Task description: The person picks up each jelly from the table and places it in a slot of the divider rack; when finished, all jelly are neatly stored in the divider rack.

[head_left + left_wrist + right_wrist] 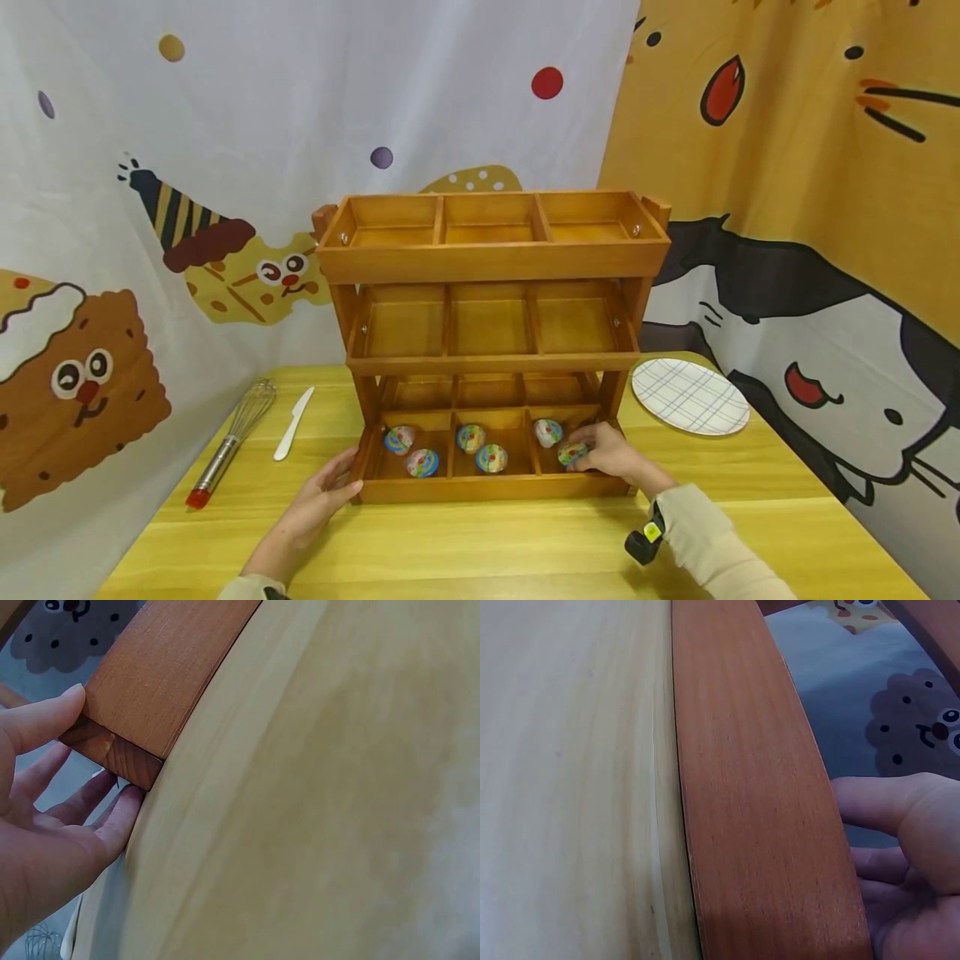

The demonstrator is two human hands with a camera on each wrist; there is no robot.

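A three-tier wooden display rack (495,490) stands on the table, its tiers split into compartments. Small jelly-type cups with printed lids lie in the bottom tier, among them one in the left compartment (423,462), one in the middle (492,458) and one in the right (547,432). My right hand (606,450) reaches into the right compartment and pinches another cup (572,452); in the right wrist view the front board (769,795) hides that cup. At the rack's lower left corner, my left hand (318,498) holds the board end (112,750) between thumb and fingers.
A whisk (232,437) with a red handle end and a white knife (294,423) lie left of the rack. To its right is a white checked plate (690,396). Printed cloth (465,75) hangs behind and beside the table.
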